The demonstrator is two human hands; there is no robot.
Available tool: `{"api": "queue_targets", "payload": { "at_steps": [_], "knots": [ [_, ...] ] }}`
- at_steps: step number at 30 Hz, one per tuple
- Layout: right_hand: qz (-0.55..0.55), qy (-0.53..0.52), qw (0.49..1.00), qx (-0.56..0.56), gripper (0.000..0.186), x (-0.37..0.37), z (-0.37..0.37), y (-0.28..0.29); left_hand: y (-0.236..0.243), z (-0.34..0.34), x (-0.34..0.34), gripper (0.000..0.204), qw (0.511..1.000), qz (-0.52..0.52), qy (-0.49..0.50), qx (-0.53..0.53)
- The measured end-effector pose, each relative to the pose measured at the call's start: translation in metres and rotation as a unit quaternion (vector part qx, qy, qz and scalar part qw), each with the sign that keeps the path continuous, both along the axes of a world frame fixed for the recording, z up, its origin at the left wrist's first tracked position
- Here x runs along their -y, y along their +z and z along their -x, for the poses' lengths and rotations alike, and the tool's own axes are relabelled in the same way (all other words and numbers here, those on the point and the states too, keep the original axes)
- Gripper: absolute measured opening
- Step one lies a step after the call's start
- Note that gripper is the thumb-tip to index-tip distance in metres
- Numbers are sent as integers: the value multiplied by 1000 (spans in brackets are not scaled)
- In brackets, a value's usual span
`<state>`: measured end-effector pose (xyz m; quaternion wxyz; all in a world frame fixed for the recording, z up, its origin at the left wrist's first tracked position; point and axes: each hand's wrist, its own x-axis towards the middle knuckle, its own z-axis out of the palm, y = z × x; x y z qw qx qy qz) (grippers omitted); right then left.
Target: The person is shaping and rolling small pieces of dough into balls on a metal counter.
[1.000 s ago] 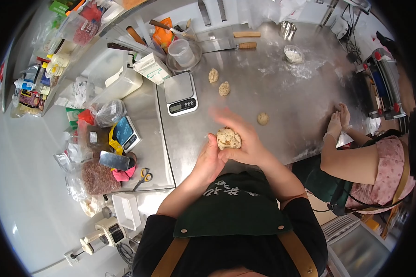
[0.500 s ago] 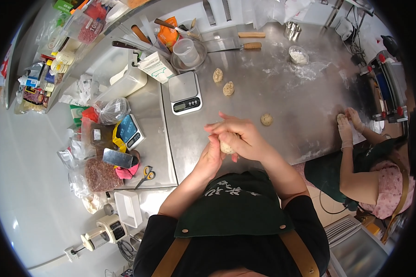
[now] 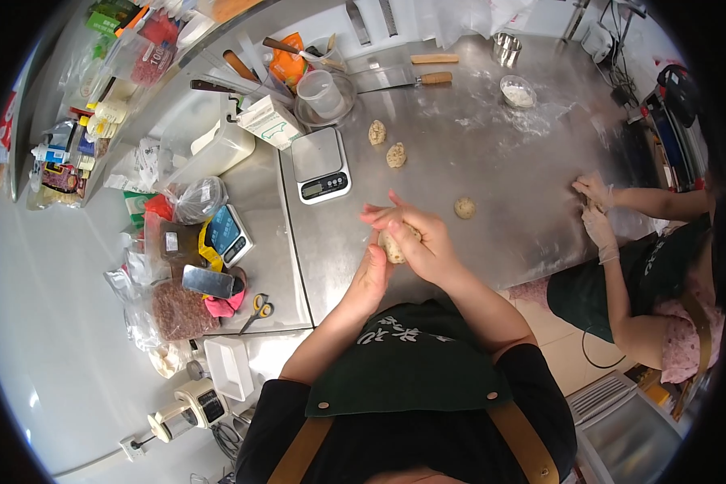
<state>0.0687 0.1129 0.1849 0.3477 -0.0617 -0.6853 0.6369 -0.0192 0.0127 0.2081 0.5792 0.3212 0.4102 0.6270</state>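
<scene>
A pale, speckled dough ball (image 3: pixel 394 245) is cupped between my two palms above the near side of the steel table (image 3: pixel 492 169). My left hand (image 3: pixel 373 270) presses on its left side, and my right hand (image 3: pixel 424 240) curves over it from the right with fingers reaching across the top. Part of the ball shows between the thumbs; its underside is hidden. Beyond my hands lie two rough dough pieces, one dough piece (image 3: pixel 377 132) farther off and another dough piece (image 3: pixel 396 155) nearer. A smooth round dough ball (image 3: pixel 465 207) rests to the right of my hands.
A kitchen scale (image 3: pixel 321 165) stands ahead on the left. Scissors (image 3: pixel 258 311) and bagged ingredients (image 3: pixel 182 308) lie farther left. A flour bowl (image 3: pixel 518 93) and a cleaver (image 3: pixel 395 78) sit at the back. At right, a co-worker's gloved hands (image 3: pixel 597 211) work at the table.
My palms have shifted around the dough ball, and more of it shows now. The co-worker's hands have moved slightly left and come together. The view has shifted a little.
</scene>
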Motion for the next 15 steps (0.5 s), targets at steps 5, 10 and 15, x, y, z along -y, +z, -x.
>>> {"api": "queue_targets", "payload": {
  "at_steps": [5, 10, 15],
  "knots": [
    [60, -95, 993, -21, 28, 19, 9, 27, -9, 14, 7, 85, 998, 41, 44, -26],
    [-42, -53, 998, 3, 27, 4, 3, 19, -29, 33, 0, 88, 959, -22, -153, 239],
    [104, -90, 990, -32, 31, 12, 13, -1, -15, 2, 2, 87, 992, 29, 77, -97]
  ]
}}
